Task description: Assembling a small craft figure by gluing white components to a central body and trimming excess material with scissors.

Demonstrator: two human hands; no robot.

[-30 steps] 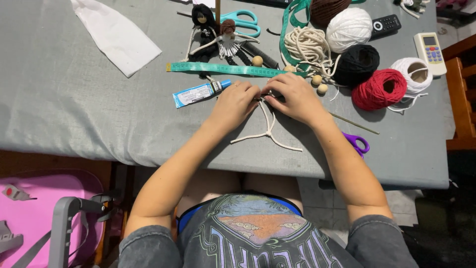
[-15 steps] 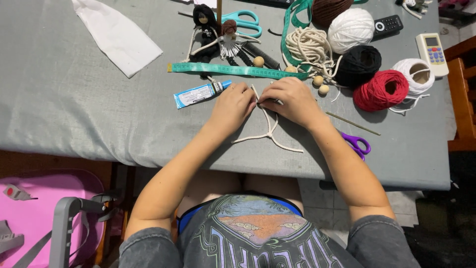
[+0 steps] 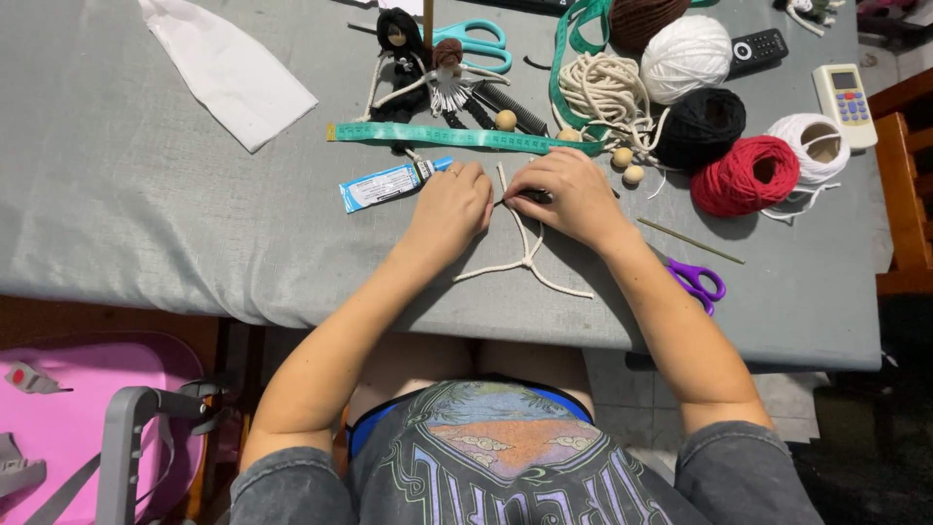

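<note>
We seem to be in a home craft corner: a grey cloth-covered bench with yarn balls and a measuring tape toward its far edge, remote controls near its right corner, and probably a wooden chair beside it.

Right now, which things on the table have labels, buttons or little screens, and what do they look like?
Glue tube: flat, white and blue with a dark cap, lying just left of the left hand.
White remote: long, small screen and coloured buttons, far right by the white yarn spool.
Black remote: dark, pale buttons, top right beside the white yarn ball.
</note>
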